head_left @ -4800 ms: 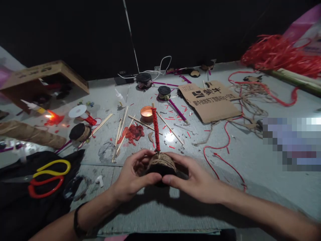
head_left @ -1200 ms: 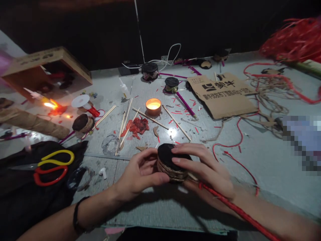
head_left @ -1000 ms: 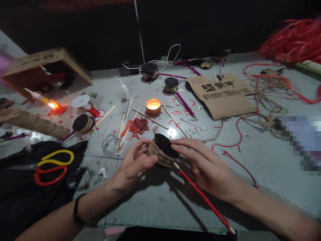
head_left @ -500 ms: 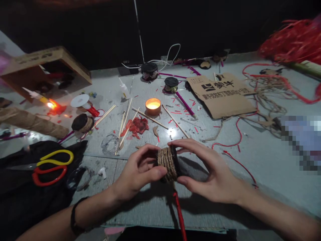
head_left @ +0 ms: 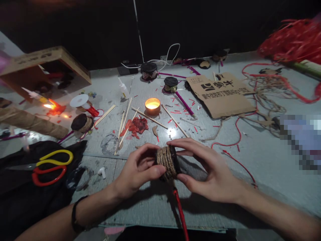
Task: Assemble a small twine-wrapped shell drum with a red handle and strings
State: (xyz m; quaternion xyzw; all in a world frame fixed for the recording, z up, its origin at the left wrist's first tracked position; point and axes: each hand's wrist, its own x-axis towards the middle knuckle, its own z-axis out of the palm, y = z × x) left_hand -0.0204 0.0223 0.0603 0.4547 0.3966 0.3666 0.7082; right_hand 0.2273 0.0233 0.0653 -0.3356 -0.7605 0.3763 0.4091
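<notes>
Filling most of the view, table [head_left: 147, 214]: grey, covered w/ parts & offcuts.
Cloth [head_left: 17, 204]: black, L edge, scissors [head_left: 35, 166] partly on it.
Carton [head_left: 45, 55]: back L, open side facing out.
Flat cardboard [head_left: 223, 100]: printed, back R.
L hand [head_left: 137, 172]: grasping drum's twine side, thumb in front, fingers behind.
R hand [head_left: 215, 179]: fingertips gripping rim of drum's black R face, top & bottom; palm well off it.
Twine drum [head_left: 167, 159]: front centre, betw. both hands, twine side toward viewer. Twine winding looks done; black face on at R; L end hidden, can't tell.
Purple-handled drum [head_left: 171, 84]: back centre, looks complete, handy for comparison.
Red-wrapped stick [head_left: 180, 211]: runs from drum's underside toward viewer, far end out of frame. Wrapping looks mostly done; short pale bit by drum bare. Anything else left: can't tell.
Candle [head_left: 152, 106]: lit, mid-table.
Red scraps [head_left: 195, 129]: scattered, prob. trimmings.
</notes>
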